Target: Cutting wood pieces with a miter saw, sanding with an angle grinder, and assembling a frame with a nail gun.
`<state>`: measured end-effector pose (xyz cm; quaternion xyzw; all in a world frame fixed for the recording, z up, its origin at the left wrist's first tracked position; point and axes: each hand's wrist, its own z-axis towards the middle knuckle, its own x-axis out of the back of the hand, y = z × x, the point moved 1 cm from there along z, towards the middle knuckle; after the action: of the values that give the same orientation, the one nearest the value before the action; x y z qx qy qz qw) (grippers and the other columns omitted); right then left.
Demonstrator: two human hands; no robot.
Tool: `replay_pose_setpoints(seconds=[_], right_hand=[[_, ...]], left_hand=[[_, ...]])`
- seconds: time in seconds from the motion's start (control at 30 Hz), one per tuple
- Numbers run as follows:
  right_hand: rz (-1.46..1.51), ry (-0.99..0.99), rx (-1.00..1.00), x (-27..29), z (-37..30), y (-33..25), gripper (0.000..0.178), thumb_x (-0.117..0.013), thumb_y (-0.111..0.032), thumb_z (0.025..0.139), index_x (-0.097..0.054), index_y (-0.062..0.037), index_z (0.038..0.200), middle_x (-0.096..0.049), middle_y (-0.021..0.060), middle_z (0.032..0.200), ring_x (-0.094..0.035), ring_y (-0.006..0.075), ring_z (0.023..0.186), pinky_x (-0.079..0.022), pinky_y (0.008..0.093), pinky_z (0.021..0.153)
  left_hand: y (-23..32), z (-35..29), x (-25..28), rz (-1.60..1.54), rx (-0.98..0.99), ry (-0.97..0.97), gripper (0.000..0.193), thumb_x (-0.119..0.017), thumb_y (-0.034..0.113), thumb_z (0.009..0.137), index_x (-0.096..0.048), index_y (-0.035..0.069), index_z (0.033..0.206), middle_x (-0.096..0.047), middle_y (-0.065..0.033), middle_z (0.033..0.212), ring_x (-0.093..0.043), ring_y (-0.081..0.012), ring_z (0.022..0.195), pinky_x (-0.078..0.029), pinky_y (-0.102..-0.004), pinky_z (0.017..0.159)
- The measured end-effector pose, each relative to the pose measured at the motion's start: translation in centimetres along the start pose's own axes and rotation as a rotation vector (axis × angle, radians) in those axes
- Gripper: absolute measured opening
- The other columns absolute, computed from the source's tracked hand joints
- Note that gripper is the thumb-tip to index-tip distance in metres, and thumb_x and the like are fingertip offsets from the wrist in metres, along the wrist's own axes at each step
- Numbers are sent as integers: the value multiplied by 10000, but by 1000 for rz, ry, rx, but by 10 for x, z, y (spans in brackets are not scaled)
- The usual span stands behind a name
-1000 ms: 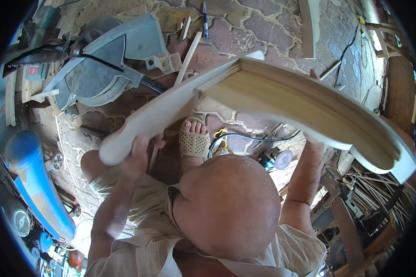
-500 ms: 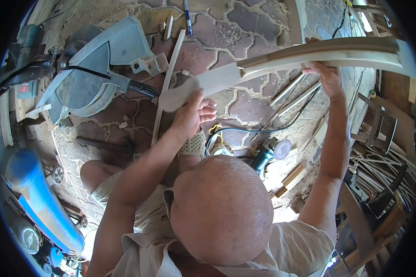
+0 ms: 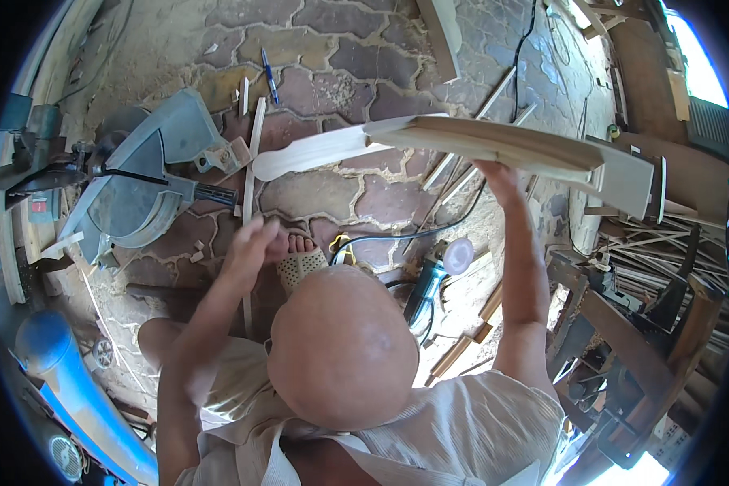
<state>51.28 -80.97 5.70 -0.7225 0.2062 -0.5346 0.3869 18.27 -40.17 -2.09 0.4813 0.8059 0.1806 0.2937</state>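
A long, curved pale wooden piece [image 3: 462, 142], rounded at its left end and squared off at its right, spans the view above the paved floor. My right hand [image 3: 502, 182] grips it from the near side, right of its middle; some of the fingers are hidden behind the wood. My left hand [image 3: 253, 249] is apart from the wood, low and to the left, beside a sandalled foot [image 3: 301, 267]. Motion blurs its fingers, and I see nothing held in it. Between that hand and the grey miter saw [image 3: 138, 182] runs a thin wooden strip [image 3: 253, 154].
An angle grinder [image 3: 429, 287] with a pale disc lies on the floor near a black cable [image 3: 429, 236]. At the left stands a blue tank [image 3: 77, 389]. A blue pen [image 3: 269, 77] lies farther off. Wood scraps and a wooden frame [image 3: 632, 340] crowd the right.
My left hand has let go of the wood's left end and dropped down and left. The wood has shifted left and tilted, its right end lower, with my right hand still on it.
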Motion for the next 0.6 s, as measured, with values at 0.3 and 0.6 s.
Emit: replay_pose_setpoints(seconds=[0.3,0.6], right_hand=[[674,59,489,88,-21,-170,926,-691,-599,924,-360,-6,1554,-514,250,1465,-492,405,1387,-321,550,1214],[580,194,680,85,53,-300,441,-652,-314,976,-626,36,1243,-720,178,982,-704,288,929,-575,408,858]], left_hand=[[-69,-130,14,166,37,252,286,-693,302,943,-603,41,871,-625,-38,805,-600,-103,737,-516,-280,675],[-80,-119,17,545,-264,304,376,-722,323,883,-568,-12,812,-578,-96,681,-512,-119,676,-474,-342,639]])
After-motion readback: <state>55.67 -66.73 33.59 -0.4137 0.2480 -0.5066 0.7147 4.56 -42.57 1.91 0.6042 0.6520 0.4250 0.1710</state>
